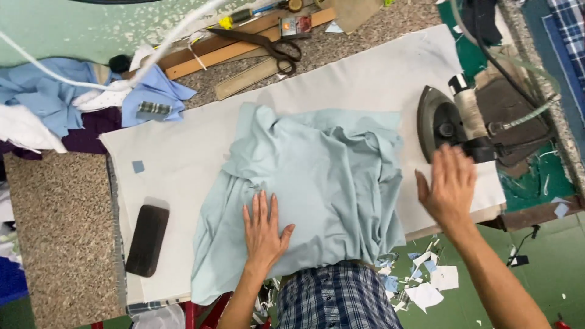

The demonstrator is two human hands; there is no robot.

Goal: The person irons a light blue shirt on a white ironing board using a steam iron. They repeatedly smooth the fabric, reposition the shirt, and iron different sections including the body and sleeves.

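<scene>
A pale blue-green cloth [317,183] lies rumpled on a white pressing pad [183,152]. My left hand [264,228] rests flat on the cloth's near part, fingers together, holding nothing. My right hand [448,186] hovers with fingers spread just short of a dark flat iron [448,125], which stands on its side at the pad's right end. Whether the fingertips touch the iron's handle I cannot tell.
A dark oblong block [147,239] lies on the pad's left side. Scissors [268,45], wooden rulers [237,45] and blue cloth pieces [67,91] sit at the back. The iron's cord and hose [524,91] run off right. Paper scraps [426,286] litter the green floor.
</scene>
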